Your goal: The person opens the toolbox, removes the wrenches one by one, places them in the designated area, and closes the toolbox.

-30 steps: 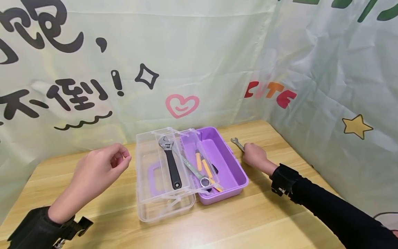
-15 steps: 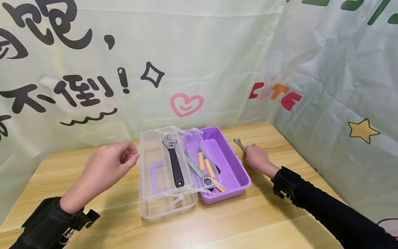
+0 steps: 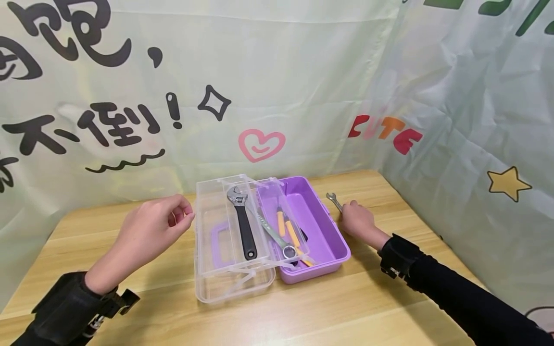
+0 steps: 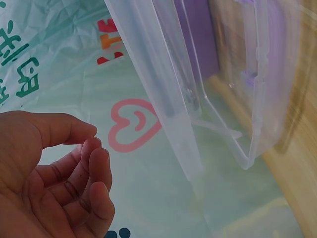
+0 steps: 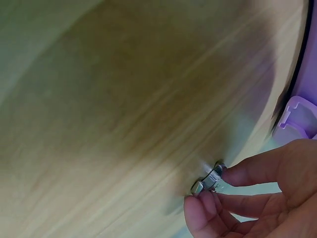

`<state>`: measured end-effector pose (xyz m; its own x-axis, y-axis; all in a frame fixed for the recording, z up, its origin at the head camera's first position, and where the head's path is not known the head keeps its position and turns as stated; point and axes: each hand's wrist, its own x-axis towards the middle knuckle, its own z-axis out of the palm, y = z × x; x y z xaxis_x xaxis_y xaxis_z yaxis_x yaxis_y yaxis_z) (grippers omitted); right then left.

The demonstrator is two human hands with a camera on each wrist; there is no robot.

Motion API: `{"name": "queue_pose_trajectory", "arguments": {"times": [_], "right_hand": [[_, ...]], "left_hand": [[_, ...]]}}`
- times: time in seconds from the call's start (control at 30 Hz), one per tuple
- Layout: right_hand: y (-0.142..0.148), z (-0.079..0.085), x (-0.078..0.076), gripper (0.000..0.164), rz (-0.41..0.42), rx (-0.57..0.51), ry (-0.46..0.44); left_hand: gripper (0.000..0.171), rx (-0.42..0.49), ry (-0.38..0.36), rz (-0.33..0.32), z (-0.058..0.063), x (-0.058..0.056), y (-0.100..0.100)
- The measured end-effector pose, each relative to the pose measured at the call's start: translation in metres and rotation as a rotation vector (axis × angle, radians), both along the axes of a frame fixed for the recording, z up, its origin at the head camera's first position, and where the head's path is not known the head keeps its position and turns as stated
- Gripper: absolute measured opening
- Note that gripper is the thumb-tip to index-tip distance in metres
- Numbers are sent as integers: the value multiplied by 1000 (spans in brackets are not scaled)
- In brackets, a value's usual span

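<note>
Pale cloth (image 3: 303, 72) with cartoon lettering hangs behind a wood-look table (image 3: 303, 317), and honestly not much is different from a second ago. Right hand (image 3: 358, 218) has a small wrench (image 3: 333, 199) in a narrow pinch, thumb on one side and fingers on the other, with the forked end poking out ahead of the grip. Can't tell whether the wrench touches the table. Purple box (image 3: 313, 275) sits just left of that grip, same gap as before, so to me it looks like a pause with the wrench already in hand. Further left of the grip there's a clear tray (image 3: 209, 202) with a black-handled wrench (image 3: 246, 230) on it and a bigger silver wrench (image 3: 274, 233) beside that; orange-handled tools (image 3: 292, 234) show through the plastic. Left hand (image 3: 149, 230) is a touch nearer the tray now, apart from it, fingers loosely curled, nothing in them
</note>
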<state>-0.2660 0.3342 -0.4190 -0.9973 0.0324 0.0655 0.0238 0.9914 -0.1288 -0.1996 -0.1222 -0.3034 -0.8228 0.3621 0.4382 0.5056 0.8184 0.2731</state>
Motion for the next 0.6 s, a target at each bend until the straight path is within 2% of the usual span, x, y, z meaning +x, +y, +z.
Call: {"name": "queue_pose_trajectory", "arguments": {"times": [0.6], "right_hand": [[0,2,2,7,10,0,-22]], "left_hand": [[9,-1,1,-7,0,-1,1]]}}
